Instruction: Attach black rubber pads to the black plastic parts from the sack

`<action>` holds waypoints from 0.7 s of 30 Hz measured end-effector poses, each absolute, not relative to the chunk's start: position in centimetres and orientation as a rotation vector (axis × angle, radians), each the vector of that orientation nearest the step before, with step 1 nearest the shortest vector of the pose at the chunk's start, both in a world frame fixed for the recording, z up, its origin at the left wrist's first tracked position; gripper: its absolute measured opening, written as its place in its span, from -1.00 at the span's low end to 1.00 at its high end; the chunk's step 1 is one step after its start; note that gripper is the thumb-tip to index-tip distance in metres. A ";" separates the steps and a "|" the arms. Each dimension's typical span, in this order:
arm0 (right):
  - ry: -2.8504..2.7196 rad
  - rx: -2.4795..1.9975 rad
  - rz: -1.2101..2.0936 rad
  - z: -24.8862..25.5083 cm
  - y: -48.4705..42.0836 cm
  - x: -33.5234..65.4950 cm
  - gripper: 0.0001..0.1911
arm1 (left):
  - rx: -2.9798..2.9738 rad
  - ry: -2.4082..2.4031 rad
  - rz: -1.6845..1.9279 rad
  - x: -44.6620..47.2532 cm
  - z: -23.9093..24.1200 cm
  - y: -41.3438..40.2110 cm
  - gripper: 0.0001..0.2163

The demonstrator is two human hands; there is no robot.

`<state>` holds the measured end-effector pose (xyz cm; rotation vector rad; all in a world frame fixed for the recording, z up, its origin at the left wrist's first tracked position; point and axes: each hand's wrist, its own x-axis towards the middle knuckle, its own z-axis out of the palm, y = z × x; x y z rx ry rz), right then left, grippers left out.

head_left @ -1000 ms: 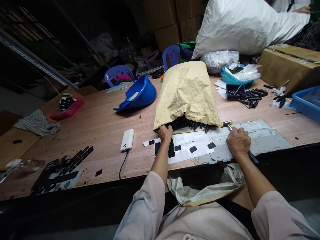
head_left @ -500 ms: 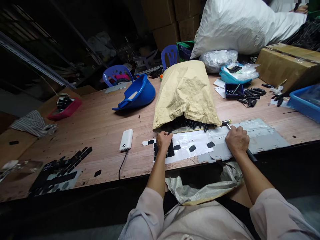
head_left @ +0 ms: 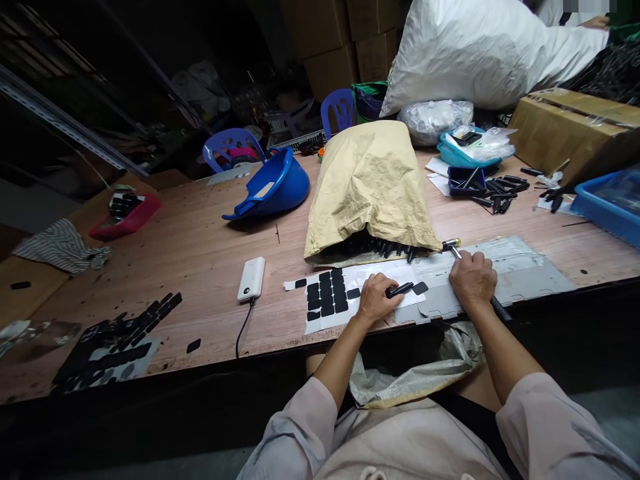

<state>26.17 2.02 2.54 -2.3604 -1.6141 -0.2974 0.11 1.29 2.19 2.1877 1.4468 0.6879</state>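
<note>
My left hand [head_left: 376,301] is closed on a small black plastic piece [head_left: 400,289] and holds it over a white backing sheet [head_left: 380,275] that carries black adhesive pads [head_left: 327,299]. My right hand [head_left: 469,279] is wrapped round a screwdriver-like tool [head_left: 454,249] and rests on a grey metal plate [head_left: 520,277] at the table's near edge. A tan woven sack [head_left: 371,180] lies just behind, with several black pieces [head_left: 385,249] spilling from its open mouth.
A white power bank [head_left: 251,278] with a cable lies left of the sheet. A blue helmet [head_left: 273,187], a red tray [head_left: 126,215], more black pieces at near left [head_left: 120,330], a cardboard box [head_left: 565,127] and blue trays [head_left: 607,203] stand around. Another person's hand [head_left: 593,21] shows at far right.
My left hand has drawn back from the sack's mouth and moved right over the sheet, now with a black piece in it. My right hand has stayed on the plate with the tool.
</note>
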 end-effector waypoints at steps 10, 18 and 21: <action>-1.433 -2.263 -0.078 2.6 2.0 27.5 -0.59 | 2.190 1.396 0.649 0.6 1.5 1.6 -0.82; -1.519 -1.600 0.115 2.0 -4.7 22.7 -0.64 | 2.133 1.382 0.719 0.5 1.0 1.9 -0.84; -1.613 -1.495 0.221 1.3 -6.6 20.8 -0.66 | 2.127 1.385 0.710 0.6 0.9 1.9 -0.84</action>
